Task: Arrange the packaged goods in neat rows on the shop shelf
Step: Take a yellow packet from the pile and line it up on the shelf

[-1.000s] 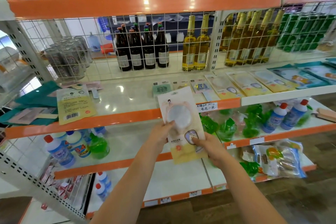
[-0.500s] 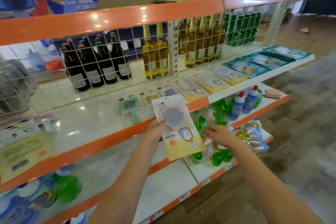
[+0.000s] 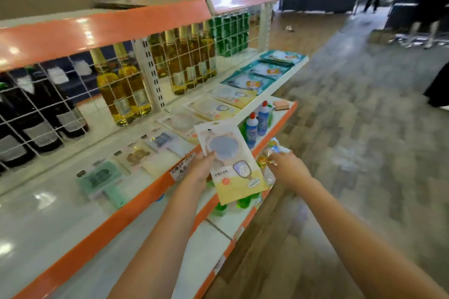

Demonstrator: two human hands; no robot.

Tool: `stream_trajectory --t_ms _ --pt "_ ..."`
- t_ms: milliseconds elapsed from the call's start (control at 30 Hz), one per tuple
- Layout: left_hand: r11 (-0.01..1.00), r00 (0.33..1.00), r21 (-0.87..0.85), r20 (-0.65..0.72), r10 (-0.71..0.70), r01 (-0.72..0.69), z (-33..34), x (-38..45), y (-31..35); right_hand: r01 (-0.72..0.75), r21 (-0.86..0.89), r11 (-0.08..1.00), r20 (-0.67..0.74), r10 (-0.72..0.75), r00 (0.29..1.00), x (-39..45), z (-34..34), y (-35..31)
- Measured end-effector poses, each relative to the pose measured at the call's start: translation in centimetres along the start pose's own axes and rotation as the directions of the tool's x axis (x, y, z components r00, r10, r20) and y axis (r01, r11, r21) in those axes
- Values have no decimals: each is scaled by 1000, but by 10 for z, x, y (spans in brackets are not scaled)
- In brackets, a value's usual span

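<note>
bright indoor light | glare on shelf edge (image 3: 102, 29) | motion blur | wide-angle warp

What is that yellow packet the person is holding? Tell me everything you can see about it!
The packet is a flat card, white at the top and pale yellow at the bottom. A round grey-blue disc sits under clear plastic near its top. Lower down are a small picture of a hand mirror, a red flower and tiny print too small to read. It is tilted, face toward the camera, in front of the shelf's orange edge. The left hand pinches its left edge; the right hand is beside it, not touching.
</note>
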State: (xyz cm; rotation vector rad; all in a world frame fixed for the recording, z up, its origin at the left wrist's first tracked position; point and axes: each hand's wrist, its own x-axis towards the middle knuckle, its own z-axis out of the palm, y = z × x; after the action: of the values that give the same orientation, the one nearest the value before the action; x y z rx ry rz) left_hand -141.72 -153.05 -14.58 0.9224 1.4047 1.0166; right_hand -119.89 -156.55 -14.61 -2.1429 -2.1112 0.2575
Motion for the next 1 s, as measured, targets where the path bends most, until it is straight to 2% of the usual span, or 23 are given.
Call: stream_trajectory --t_ms 233,433,667,1000 --pt "998 998 -35 35 -42 44 34 13 7 19 -70 997 -36 -22 999 27 -9 24" --pt "996 1000 -87 -10 27 -28 70 36 34 78 -52 996 -81 -82 993 75 -31 42" --pt "994 993 -105 -113 12 -24 97 53 40 184 -48 982 -131 -189 973 115 -47 56" --pt "987 952 -158 -302 -42 -7 83 64 39 356 37 934 -62 -354 933 171 -38 37"
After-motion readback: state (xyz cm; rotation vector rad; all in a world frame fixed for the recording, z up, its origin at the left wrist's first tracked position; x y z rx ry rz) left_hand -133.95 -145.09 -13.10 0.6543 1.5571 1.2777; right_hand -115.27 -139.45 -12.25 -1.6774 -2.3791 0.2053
